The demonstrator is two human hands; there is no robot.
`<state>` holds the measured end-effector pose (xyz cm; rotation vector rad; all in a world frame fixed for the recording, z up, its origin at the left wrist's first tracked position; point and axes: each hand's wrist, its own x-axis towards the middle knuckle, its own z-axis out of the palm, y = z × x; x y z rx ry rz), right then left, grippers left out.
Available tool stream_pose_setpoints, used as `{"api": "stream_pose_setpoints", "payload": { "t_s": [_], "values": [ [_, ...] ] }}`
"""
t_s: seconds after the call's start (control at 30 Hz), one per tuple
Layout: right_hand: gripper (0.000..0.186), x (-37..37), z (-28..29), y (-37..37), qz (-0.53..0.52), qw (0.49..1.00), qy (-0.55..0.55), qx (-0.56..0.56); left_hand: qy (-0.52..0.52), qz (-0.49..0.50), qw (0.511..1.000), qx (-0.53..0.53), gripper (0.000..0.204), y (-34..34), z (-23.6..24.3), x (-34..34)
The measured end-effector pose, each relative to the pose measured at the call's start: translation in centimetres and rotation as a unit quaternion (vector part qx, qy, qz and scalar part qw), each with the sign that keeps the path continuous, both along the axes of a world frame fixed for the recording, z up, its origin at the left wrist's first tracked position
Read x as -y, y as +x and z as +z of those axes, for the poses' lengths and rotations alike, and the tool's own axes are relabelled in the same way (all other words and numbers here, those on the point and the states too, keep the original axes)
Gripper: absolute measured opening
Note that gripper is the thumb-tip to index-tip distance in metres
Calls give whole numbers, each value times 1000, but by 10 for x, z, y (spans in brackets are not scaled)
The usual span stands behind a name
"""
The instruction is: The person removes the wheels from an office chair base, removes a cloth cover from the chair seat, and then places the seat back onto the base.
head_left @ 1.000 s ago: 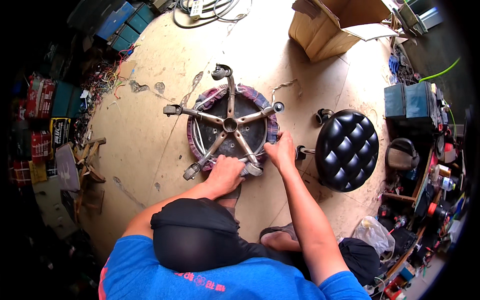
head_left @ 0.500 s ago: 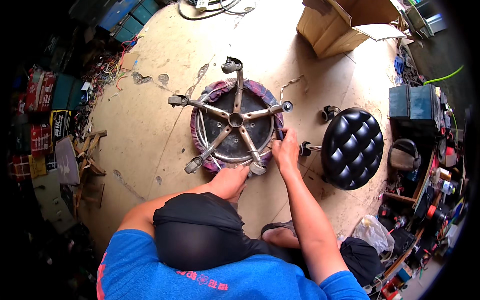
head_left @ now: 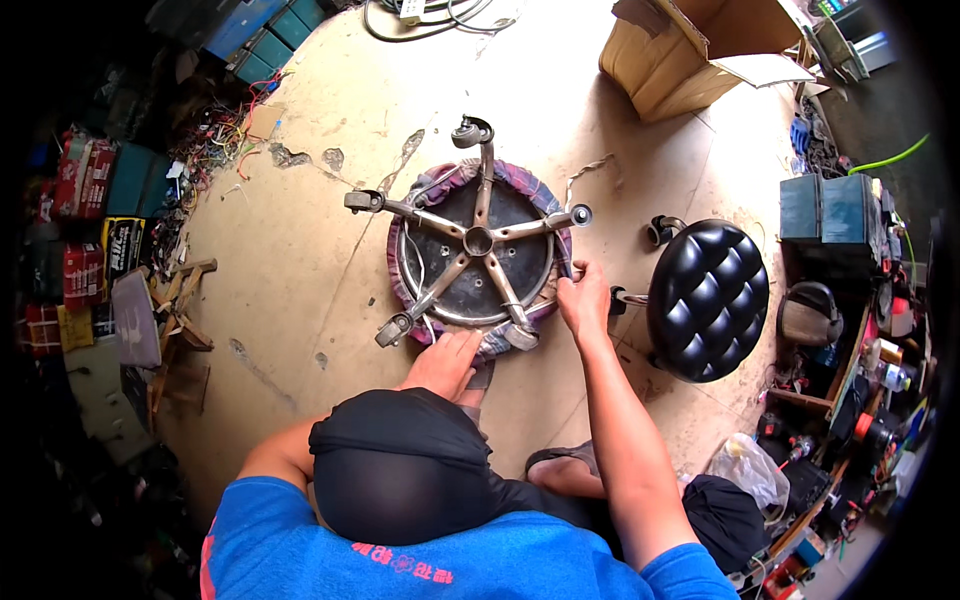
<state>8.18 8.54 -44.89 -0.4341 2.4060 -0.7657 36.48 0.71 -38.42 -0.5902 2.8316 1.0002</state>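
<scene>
An upturned round stool lies in front of me, its dark seat underside (head_left: 430, 267) facing up. A purple plaid fabric cover (head_left: 522, 183) is gathered around the rim, with a pale cord along its edge. On top is a five-legged metal base (head_left: 480, 240) with casters. My left hand (head_left: 443, 362) rests on the cover at the near rim, fingers stretched and pressed to it. At the right rim my right hand (head_left: 586, 302) is closed in a pinch on something dark beside the fabric; what it is stays unclear.
A black tufted stool (head_left: 708, 300) stands at the right. Behind it is an open cardboard box (head_left: 665, 70). Coiled cable (head_left: 400, 30) lies at the far edge, and a wooden frame (head_left: 180, 320) at the left. Batteries (head_left: 825, 208) and crowded shelves line the sides.
My left hand has shifted slightly left, its fingers now flatter on the cover. My right hand stays at the right rim, its fingers a little changed. The view has moved slightly.
</scene>
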Motion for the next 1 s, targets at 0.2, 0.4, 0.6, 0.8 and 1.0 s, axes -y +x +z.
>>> {"api": "stream_pose_setpoints", "payload": {
  "t_s": [0.2,0.4,0.6,0.8,1.0],
  "values": [
    [56,3,4,16,1,998,2,-55,7,-156,983,-95,50,-2,-10,21],
    [65,12,13,29,-6,1000,2,17,57,-162,985,-32,66,2,-12,7],
    [67,7,15,36,9,1000,19,18,-68,-250,966,19,73,-7,-45,-12],
    [83,-8,5,29,24,993,40,108,-93,-247,964,27,72,-8,-38,-12],
    [113,-41,-24,41,87,967,-127,201,-74,-266,961,38,72,-37,-46,-14]
  ]
}}
